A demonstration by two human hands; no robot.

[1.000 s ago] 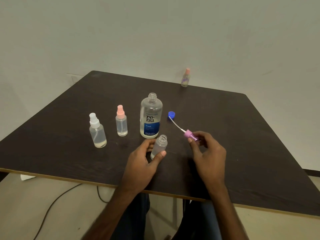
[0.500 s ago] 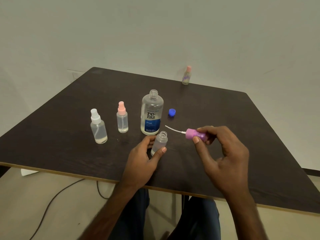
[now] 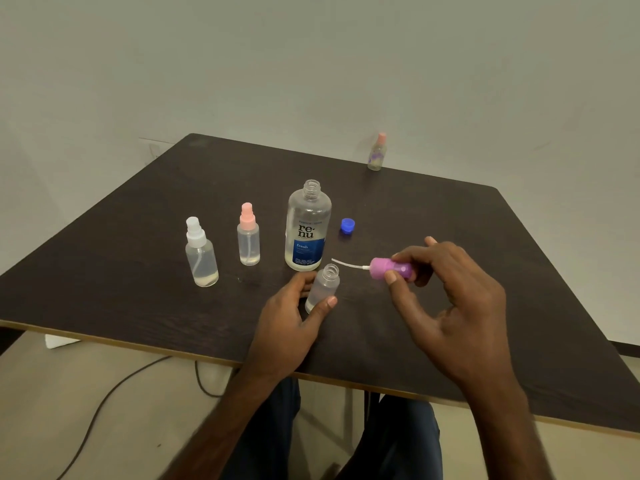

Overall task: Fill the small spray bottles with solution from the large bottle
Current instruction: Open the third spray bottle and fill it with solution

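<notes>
1. A dark brown, wood-grain table (image 3: 138,271) fills the middle of the view, with a thin, light-coloured strip along its near edge.
2. A plain, pale grey-green wall (image 3: 311,64) rises behind the table, with a faint rectangular outline near the table's far left corner.
3. A beige floor (image 3: 52,410) shows below the table's near edge.
4. A thin dark cable (image 3: 104,400) curves across the floor, running from under the table toward the lower left.
5. A small white object (image 3: 57,341), too unclear to identify, lies on the floor beneath the table's left edge.
6. A dark skirting strip (image 3: 627,349) shows at far right.
</notes>
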